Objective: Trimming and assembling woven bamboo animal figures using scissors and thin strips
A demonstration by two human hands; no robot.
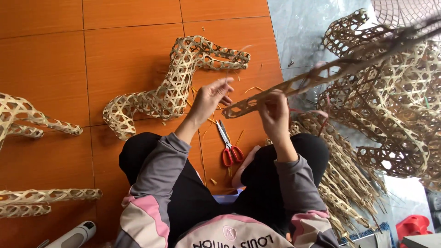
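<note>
Grey and pink sleeves lead up from the bottom edge, over black trousers with knees spread apart on the orange tiled floor (50,55). Between the knees lie red-handled scissors (228,146), blades pointing away from the person, with loose slivers of cane around them.

Just beyond, the right hand (274,117) is closed around the near end of a long woven cane strip (294,85). That piece runs from its rounded tip between the two hands up and to the right, its long axis slanting toward the top right corner, where it blurs into a large openwork cane mass (390,92). The left hand (210,97) sits just beside the tip, fingers bent and pinching a thin cane sliver (229,69) that rises upward from the fingertips; whether it touches the strip I cannot tell.

Under the right forearm, a heap of unwoven cane ends (342,179) fans downward from the mass.

Farther off, beyond the left hand, a bent, boot-like woven cane form (172,87) lies flat on the tiles, hollow. More woven pieces (27,119) lie at the left edge, and a white device (73,235) lies at the bottom left.
</note>
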